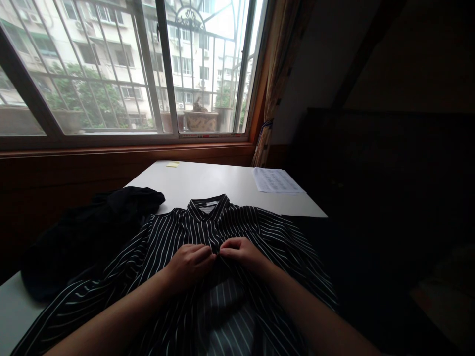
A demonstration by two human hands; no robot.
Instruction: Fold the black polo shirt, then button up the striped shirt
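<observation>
A black shirt [166, 232] with white stripes lies face up, its collar [208, 207] pointing to the window. My left hand [191, 264] pinches the front edge of the shirt at mid-chest, fingers closed. Close beside it, my right hand [243, 251] grips the opposite front edge between thumb and fingers. The fingertips of both hands almost meet at the front opening. Above them the front looks closed up to the collar; below them it hangs apart and the striped inside of the back shows. Any button between the fingers is too small and dark to make out.
The shirt rests on a white table [208, 177]. A dark heap of cloth [92, 227] lies at the left. Printed sheets [278, 180] lie at the far right corner, a yellow note [172, 164] at the far left. Behind are a barred window [122, 69] and a tied curtain [272, 94].
</observation>
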